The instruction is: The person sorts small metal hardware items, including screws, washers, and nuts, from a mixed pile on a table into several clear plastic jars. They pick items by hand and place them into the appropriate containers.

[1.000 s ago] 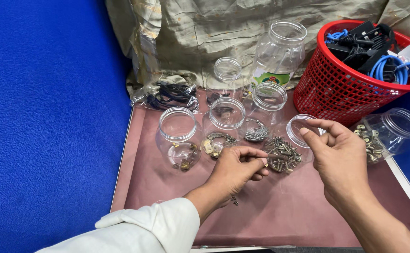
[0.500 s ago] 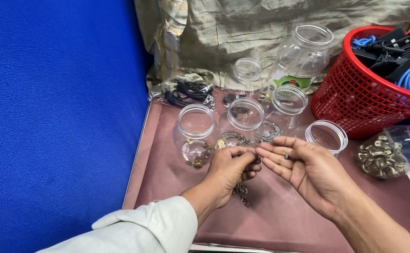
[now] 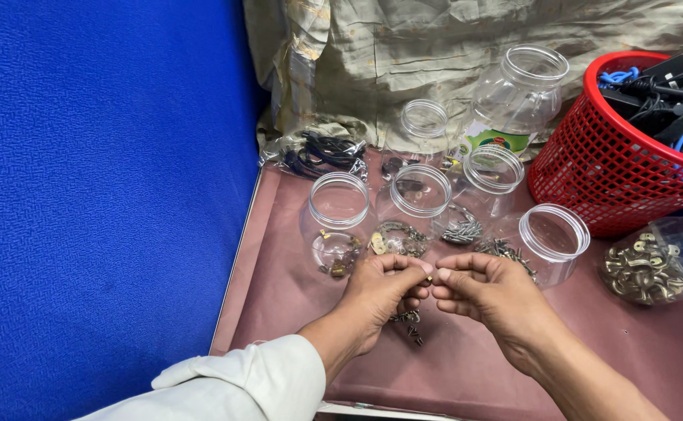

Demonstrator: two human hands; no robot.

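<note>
Sorting looks partly done: several clear jars [image 3: 338,204] already hold small metal hardware, loose pieces [image 3: 408,323] remain on the maroon worktop [image 3: 466,366], and left hand [image 3: 380,292] and right hand [image 3: 491,295] meet, fingers pinching 1 tiny brass piece [image 3: 430,278].

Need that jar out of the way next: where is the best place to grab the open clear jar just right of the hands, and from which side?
Take the open clear jar by its ribbed rim, coming from above and the near side with the right hand. It stands tilted, mouth up, with no lid. The red basket crowds its far right side, and loose screws lie to its left.
</note>
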